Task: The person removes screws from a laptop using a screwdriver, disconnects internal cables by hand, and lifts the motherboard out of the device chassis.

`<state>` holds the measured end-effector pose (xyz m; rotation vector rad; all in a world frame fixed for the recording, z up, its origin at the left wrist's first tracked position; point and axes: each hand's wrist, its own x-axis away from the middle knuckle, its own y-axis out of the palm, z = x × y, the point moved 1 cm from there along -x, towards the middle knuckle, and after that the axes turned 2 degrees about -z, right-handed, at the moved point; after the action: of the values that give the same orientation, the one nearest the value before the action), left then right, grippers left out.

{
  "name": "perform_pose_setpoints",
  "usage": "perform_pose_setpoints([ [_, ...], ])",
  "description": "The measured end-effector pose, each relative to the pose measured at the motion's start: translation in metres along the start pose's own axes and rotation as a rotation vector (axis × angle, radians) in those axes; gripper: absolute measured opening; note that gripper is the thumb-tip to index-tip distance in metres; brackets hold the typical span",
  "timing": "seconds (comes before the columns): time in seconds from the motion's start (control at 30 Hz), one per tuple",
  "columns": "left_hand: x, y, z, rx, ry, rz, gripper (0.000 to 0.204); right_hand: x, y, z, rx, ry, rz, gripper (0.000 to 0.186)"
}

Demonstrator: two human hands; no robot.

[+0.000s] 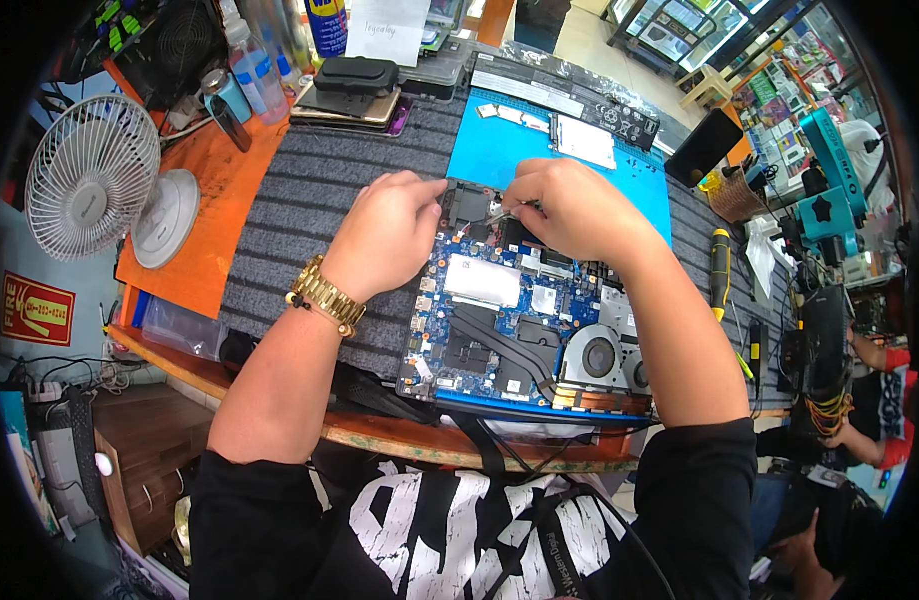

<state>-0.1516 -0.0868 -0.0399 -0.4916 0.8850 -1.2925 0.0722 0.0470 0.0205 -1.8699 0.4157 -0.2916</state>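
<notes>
An opened laptop base (539,330) lies in front of me with its blue circuit board, copper heat pipe and round black fan (597,353) exposed. At its far left corner, the thumb and forefinger of my left hand (384,230) are pinched together; whatever is between them is too small to make out. My right hand (569,210) is closed on a thin silver tool (497,216), perhaps tweezers, whose tip reaches down among small cables near the board's far edge. The fingers partly hide that spot. A silver-covered module (482,280) sits on the board nearer to me.
Beyond the laptop, a blue mat (469,150) carries a white drive-like part (583,141), with a long black battery (559,95) behind it. A yellow-black screwdriver (719,270) lies right. Stacked phones (349,95) and a white fan (94,180) stand left. Another person's hand (859,440) shows far right.
</notes>
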Motion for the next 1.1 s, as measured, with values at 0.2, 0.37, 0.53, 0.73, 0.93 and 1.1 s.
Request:
perform_pose_setpoints([
  [0.2, 0.000, 0.000, 0.000, -0.016, 0.021, -0.003, 0.033, -0.015, 0.001, 0.013, -0.096, -0.065, -0.026, 0.014],
  [0.37, 0.000, 0.001, -0.001, -0.012, 0.023, -0.002, 0.033, -0.020, -0.002, 0.016, -0.147, -0.031, -0.108, 0.014],
  [0.53, 0.000, 0.003, 0.000, -0.025, 0.021, 0.006, 0.031, -0.030, -0.002, 0.020, -0.175, -0.043, -0.160, 0.013],
  [0.73, 0.001, 0.003, 0.001, -0.039, 0.033, -0.002, 0.032, -0.035, 0.001, 0.021, -0.198, -0.009, -0.208, 0.008],
  [0.93, 0.000, 0.004, 0.003, -0.031, 0.031, 0.023, 0.030, -0.041, -0.001, 0.018, -0.221, 0.013, -0.275, 0.007],
  [1.1, 0.000, 0.003, 0.003, -0.046, 0.032, -0.006, 0.033, -0.039, 0.000, 0.015, -0.206, 0.018, -0.271, 0.007],
])
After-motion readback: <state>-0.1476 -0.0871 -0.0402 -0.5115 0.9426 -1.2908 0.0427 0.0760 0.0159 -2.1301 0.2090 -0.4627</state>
